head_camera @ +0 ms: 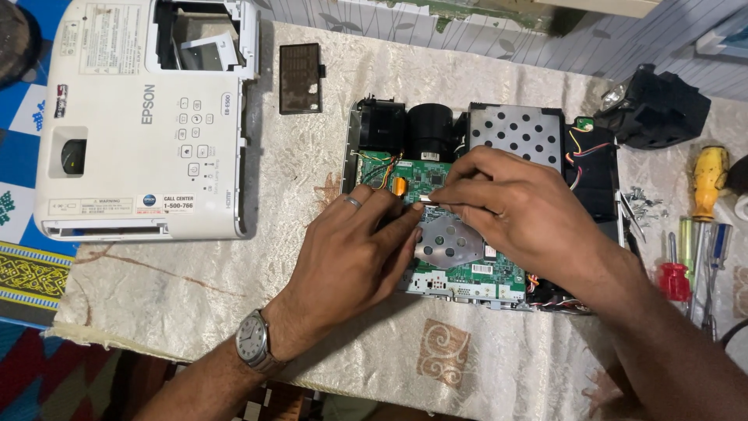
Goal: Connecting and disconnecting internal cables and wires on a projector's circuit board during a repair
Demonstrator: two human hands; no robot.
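An opened projector chassis (592, 183) lies on the table with its green circuit board (467, 269) and a perforated metal shield (518, 132) exposed. My left hand (351, 253), with a ring and a wristwatch, rests on the board's left side, fingertips next to an orange part (398, 185). My right hand (506, 210) reaches in from the right and pinches something small at the board's middle, over a round metal plate (448, 238). What the fingers grip is hidden. The fingertips of both hands nearly meet.
The white projector top cover (140, 117) lies at the left. A dark filter panel (300, 78) sits behind it. A black lens block (654, 109) stands at the back right. Screwdrivers (693, 249) and loose screws (645, 204) lie along the right edge. A patterned cream cloth (187, 288) covers the table.
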